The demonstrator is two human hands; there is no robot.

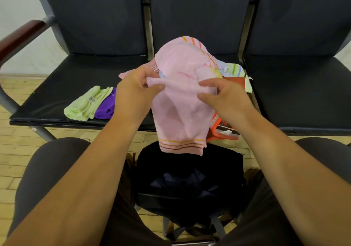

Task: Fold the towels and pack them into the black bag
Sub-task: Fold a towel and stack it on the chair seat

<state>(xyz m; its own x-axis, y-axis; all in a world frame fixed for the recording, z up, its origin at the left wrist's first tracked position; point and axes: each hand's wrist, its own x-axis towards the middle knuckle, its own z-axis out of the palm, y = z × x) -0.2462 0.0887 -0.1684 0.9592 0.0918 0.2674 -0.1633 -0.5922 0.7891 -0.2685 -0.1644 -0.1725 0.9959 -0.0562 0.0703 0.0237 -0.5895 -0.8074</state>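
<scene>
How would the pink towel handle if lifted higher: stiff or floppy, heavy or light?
Probably floppy: the pink towel drapes and sags below where the left hand and right hand pinch it. Likely light, since fingertips alone hold it. Its loose end may swing.

Even soft indoor light, slight blur, wide-angle bend at edges.

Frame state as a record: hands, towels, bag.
left hand: pinches pink towel top edge
right hand: pinches same edge
pink towel: hangs from both hands, striped hem down
folded: green towel, purple towel, touching, on bench seat
unfolded: orange towel and others heaped behind
black bag: open, on floor between knees
</scene>
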